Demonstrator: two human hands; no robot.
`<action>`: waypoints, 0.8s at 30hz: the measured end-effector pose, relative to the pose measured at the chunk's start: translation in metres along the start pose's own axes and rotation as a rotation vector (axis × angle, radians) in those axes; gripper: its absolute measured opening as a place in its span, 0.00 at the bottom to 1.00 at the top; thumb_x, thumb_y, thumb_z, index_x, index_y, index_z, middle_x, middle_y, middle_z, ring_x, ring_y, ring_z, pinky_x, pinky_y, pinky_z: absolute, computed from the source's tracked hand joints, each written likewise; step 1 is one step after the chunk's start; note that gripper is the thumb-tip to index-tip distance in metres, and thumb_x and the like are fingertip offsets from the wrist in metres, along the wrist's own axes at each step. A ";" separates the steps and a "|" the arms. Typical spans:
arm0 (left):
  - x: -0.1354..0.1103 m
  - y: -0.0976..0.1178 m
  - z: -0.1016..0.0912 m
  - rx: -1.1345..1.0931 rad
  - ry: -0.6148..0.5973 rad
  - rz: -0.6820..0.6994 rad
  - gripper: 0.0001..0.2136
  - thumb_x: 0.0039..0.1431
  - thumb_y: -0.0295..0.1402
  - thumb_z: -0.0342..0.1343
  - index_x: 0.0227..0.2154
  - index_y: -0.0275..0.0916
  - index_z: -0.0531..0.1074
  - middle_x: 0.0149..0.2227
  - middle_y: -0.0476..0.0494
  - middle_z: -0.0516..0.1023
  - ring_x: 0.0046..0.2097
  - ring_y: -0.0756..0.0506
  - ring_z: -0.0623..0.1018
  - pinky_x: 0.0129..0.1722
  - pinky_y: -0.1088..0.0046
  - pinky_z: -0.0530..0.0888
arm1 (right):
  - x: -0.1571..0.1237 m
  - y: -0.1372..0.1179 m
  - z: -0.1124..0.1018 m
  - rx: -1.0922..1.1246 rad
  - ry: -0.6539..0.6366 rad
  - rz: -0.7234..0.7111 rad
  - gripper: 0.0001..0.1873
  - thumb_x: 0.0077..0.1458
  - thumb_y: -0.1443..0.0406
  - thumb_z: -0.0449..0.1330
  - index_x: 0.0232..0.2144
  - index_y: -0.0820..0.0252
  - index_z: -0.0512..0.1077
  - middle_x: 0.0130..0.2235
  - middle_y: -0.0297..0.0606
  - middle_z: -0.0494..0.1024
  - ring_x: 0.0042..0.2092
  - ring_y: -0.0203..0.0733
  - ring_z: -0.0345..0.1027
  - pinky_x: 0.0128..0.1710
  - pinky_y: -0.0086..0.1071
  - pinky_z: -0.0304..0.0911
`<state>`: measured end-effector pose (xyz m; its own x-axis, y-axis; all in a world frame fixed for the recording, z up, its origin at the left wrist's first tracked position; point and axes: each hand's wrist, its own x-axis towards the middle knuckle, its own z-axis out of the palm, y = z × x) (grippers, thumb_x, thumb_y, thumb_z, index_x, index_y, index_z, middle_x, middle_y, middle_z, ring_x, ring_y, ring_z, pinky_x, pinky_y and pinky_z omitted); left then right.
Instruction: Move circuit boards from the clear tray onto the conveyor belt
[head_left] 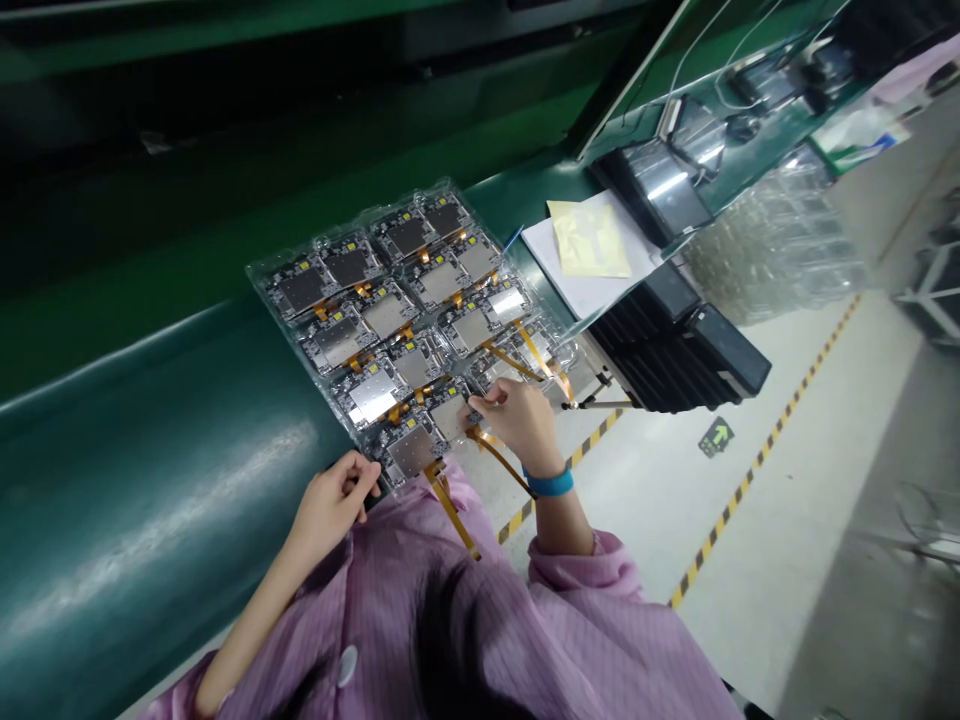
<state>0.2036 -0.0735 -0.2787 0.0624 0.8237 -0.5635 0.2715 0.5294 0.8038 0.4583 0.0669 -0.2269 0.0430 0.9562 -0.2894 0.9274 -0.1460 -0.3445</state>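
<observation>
Worktop: glossy green surface (150,470), running under the tray.
Left hand: the hand (330,505) lies at the tray's near-left corner, fingers loosely curled; from here I cannot tell whether it pinches the edge.
Tray: clear, thin moulded plastic (262,278), on the worktop, its near end by the person's front; likely light and bendy, best held at opposite rims.
Boards: dark rectangular circuit boards with flat metal shields (411,453), in rows on the tray; likely light, stiff and fragile, the shields smooth; best taken by bare edges.
Cables: flat orange ribbon strips (454,515), several hanging past the near edge; likely soft and easily creased, no place to pull.
Right hand: the hand (521,420) has thumb and forefinger nearly together at a near-end board's edge; whether it grips board or tray, I cannot tell.
Wristband: blue band (550,484), right wrist.
Packet: flat yellow packet (592,240), on white paper (574,290).
</observation>
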 end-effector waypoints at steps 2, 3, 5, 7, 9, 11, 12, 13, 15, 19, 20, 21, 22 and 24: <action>0.000 0.000 0.001 -0.003 0.002 0.002 0.19 0.65 0.53 0.50 0.33 0.42 0.68 0.31 0.49 0.79 0.21 0.50 0.75 0.26 0.74 0.70 | 0.000 0.001 -0.001 0.017 0.007 -0.024 0.13 0.54 0.66 0.71 0.24 0.57 0.71 0.28 0.32 0.75 0.32 0.43 0.68 0.28 0.32 0.51; 0.000 0.000 0.001 -0.004 0.001 0.000 0.19 0.65 0.53 0.50 0.33 0.42 0.68 0.31 0.49 0.79 0.21 0.50 0.75 0.26 0.74 0.70 | 0.000 0.000 -0.003 0.030 0.014 -0.059 0.12 0.54 0.67 0.71 0.26 0.57 0.71 0.29 0.32 0.75 0.32 0.43 0.68 0.29 0.32 0.52; 0.000 -0.001 0.001 -0.003 -0.007 -0.008 0.19 0.65 0.54 0.49 0.32 0.42 0.67 0.31 0.49 0.79 0.21 0.49 0.75 0.25 0.74 0.69 | 0.003 -0.003 -0.006 0.061 0.038 -0.216 0.06 0.56 0.69 0.69 0.31 0.57 0.74 0.32 0.33 0.75 0.35 0.44 0.69 0.32 0.32 0.57; 0.000 0.000 -0.001 0.052 0.000 -0.004 0.20 0.65 0.54 0.48 0.30 0.42 0.66 0.29 0.50 0.79 0.22 0.48 0.75 0.26 0.73 0.69 | 0.008 -0.009 -0.008 0.068 0.045 -0.484 0.06 0.62 0.69 0.64 0.41 0.56 0.77 0.41 0.37 0.77 0.42 0.47 0.70 0.41 0.35 0.63; -0.002 0.004 -0.003 0.225 0.088 0.024 0.21 0.66 0.54 0.48 0.26 0.42 0.65 0.24 0.50 0.76 0.23 0.47 0.75 0.27 0.73 0.68 | 0.015 -0.016 -0.007 0.026 0.027 -0.754 0.13 0.68 0.70 0.57 0.51 0.56 0.75 0.53 0.40 0.75 0.51 0.49 0.67 0.52 0.40 0.62; -0.003 0.011 -0.007 0.462 0.265 0.088 0.22 0.66 0.52 0.48 0.22 0.42 0.64 0.20 0.49 0.72 0.24 0.45 0.74 0.27 0.72 0.66 | 0.025 -0.022 -0.004 -0.051 -0.012 -0.929 0.17 0.70 0.71 0.53 0.57 0.55 0.72 0.61 0.40 0.68 0.58 0.50 0.63 0.59 0.45 0.59; -0.002 0.016 -0.009 0.558 0.349 0.152 0.22 0.66 0.51 0.49 0.21 0.43 0.65 0.20 0.48 0.72 0.25 0.45 0.75 0.28 0.72 0.66 | 0.029 -0.024 -0.002 -0.091 -0.032 -0.981 0.19 0.70 0.71 0.53 0.58 0.55 0.72 0.64 0.39 0.65 0.61 0.50 0.60 0.60 0.46 0.59; -0.001 0.022 -0.010 0.628 0.403 0.245 0.20 0.67 0.49 0.49 0.23 0.43 0.68 0.23 0.47 0.75 0.28 0.44 0.76 0.30 0.71 0.68 | 0.033 -0.025 0.000 -0.126 -0.050 -1.020 0.19 0.70 0.72 0.53 0.59 0.54 0.72 0.66 0.37 0.63 0.63 0.50 0.58 0.62 0.47 0.58; 0.006 0.037 -0.013 0.714 0.399 0.498 0.15 0.69 0.45 0.49 0.35 0.42 0.75 0.37 0.43 0.82 0.40 0.41 0.79 0.41 0.68 0.73 | 0.041 -0.025 0.003 -0.175 -0.068 -1.072 0.18 0.71 0.69 0.55 0.58 0.51 0.72 0.67 0.35 0.62 0.66 0.50 0.54 0.64 0.49 0.56; 0.032 0.063 -0.015 0.938 0.249 0.843 0.21 0.70 0.42 0.50 0.60 0.40 0.69 0.65 0.41 0.68 0.63 0.37 0.68 0.62 0.58 0.66 | 0.051 -0.018 0.003 -0.216 -0.045 -1.126 0.14 0.69 0.63 0.61 0.55 0.50 0.75 0.65 0.35 0.63 0.66 0.52 0.55 0.66 0.53 0.54; 0.039 0.067 -0.015 0.996 0.227 0.868 0.23 0.70 0.43 0.50 0.63 0.39 0.66 0.67 0.41 0.64 0.66 0.37 0.65 0.64 0.57 0.64 | 0.053 -0.016 0.002 -0.221 -0.039 -1.141 0.14 0.69 0.63 0.61 0.55 0.50 0.75 0.65 0.35 0.64 0.66 0.53 0.55 0.65 0.53 0.54; 0.045 0.069 -0.015 1.045 0.213 0.882 0.24 0.70 0.44 0.49 0.64 0.39 0.65 0.68 0.41 0.62 0.67 0.37 0.63 0.65 0.56 0.63 | 0.056 -0.015 0.002 -0.225 -0.034 -1.157 0.14 0.69 0.63 0.62 0.55 0.51 0.76 0.65 0.35 0.64 0.66 0.53 0.54 0.65 0.54 0.54; 0.051 0.070 -0.015 1.083 0.205 0.891 0.24 0.70 0.44 0.49 0.64 0.38 0.65 0.68 0.41 0.62 0.68 0.37 0.62 0.66 0.55 0.61 | 0.058 -0.013 0.001 -0.224 -0.028 -1.171 0.14 0.69 0.63 0.62 0.55 0.51 0.76 0.65 0.35 0.65 0.66 0.53 0.54 0.65 0.54 0.54; 0.058 0.070 -0.015 1.133 0.210 0.898 0.23 0.71 0.43 0.48 0.63 0.37 0.67 0.67 0.41 0.64 0.68 0.37 0.62 0.67 0.54 0.60 | 0.063 -0.011 0.002 -0.213 -0.017 -1.192 0.13 0.68 0.63 0.62 0.54 0.50 0.76 0.64 0.34 0.66 0.67 0.53 0.54 0.65 0.55 0.54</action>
<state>0.2120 0.0148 -0.2523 0.5038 0.8500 0.1538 0.8185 -0.5267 0.2296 0.4501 0.1284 -0.2430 -0.8836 0.4580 0.0976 0.4238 0.8707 -0.2494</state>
